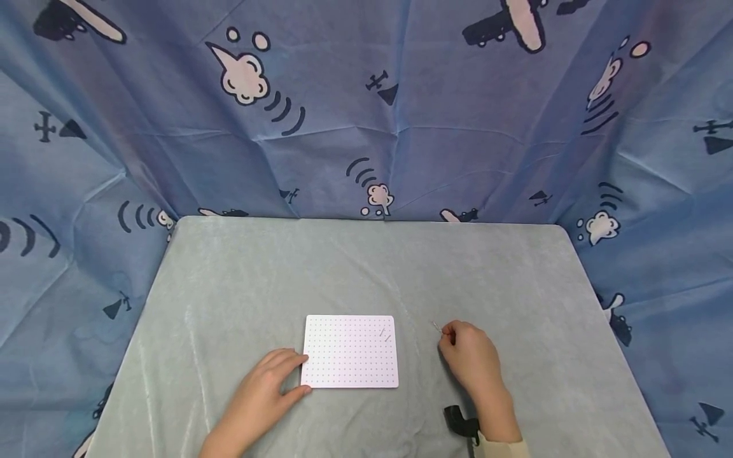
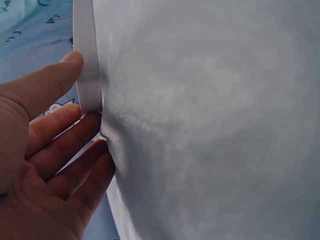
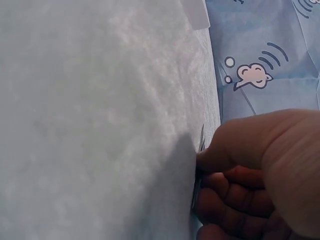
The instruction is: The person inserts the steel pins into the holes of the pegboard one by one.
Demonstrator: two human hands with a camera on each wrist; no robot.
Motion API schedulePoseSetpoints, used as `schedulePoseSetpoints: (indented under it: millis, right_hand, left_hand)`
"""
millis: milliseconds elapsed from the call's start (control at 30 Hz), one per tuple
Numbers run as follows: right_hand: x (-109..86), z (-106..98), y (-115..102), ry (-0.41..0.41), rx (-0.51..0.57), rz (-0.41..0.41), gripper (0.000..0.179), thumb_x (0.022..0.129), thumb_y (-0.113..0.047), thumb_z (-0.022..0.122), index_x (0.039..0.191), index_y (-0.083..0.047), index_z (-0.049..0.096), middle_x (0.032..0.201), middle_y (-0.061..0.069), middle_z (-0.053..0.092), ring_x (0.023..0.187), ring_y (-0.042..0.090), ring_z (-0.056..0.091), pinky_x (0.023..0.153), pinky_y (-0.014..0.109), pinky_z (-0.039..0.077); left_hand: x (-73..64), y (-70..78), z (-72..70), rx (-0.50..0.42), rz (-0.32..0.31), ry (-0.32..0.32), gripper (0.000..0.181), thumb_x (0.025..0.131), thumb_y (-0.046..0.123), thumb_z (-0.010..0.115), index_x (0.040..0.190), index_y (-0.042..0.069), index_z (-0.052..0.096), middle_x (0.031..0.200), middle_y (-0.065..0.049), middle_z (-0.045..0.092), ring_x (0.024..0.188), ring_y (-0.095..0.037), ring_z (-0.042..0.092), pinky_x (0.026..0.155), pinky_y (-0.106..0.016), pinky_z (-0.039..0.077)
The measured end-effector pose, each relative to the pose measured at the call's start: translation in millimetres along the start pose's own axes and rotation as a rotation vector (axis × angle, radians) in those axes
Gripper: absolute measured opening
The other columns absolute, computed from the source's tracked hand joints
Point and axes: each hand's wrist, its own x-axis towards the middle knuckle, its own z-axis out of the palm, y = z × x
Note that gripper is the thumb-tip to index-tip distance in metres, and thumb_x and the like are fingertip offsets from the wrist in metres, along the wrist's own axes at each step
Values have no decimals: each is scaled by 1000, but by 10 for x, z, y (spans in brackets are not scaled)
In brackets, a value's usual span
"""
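A white pegboard [image 1: 349, 353] with rows of small holes lies flat on the table, and two thin metal pins [image 1: 385, 335] show near its upper right corner. My left hand [image 1: 263, 388] touches the board's lower left corner with thumb and forefinger, the fingers fairly straight. In the left wrist view, the thumb [image 2: 74, 61] rests against the board's pale edge [image 2: 89, 75]. To the right of the board, my right hand [image 1: 472, 356] pinches thin metal pins [image 3: 202, 137] between thumb and curled fingers. Their tips [image 1: 437, 327] poke out in the head view; how many there are is hidden.
A pale grey cloth covers the table [image 1: 258, 267]. Blue patterned fabric [image 1: 332, 114] hangs behind it and at both sides. A black curved piece [image 1: 460, 421] sits at my right wrist beside a beige sleeve [image 1: 501, 448].
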Motion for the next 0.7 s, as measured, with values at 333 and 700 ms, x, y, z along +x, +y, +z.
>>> schedulePoseSetpoints:
  millis: [333, 700]
  right_hand:
    - [-14, 14, 56, 72, 42, 18, 6, 93, -5, 69, 96, -3, 74, 80, 3, 65, 65, 19, 56, 58, 35, 50]
    - [-32, 15, 64, 203, 78, -4, 6, 84, -6, 70, 89, -9, 70, 74, -1, 64, 60, 15, 55, 54, 33, 48]
  left_hand:
    - [21, 43, -26, 7, -20, -17, 53, 76, 18, 102, 123, 8, 79, 122, 1, 74, 120, -17, 67, 105, -40, 60]
    - [29, 64, -22, 12, 5, -3, 54, 75, 17, 103, 122, 7, 79, 120, 1, 74, 120, -18, 67, 104, -40, 60]
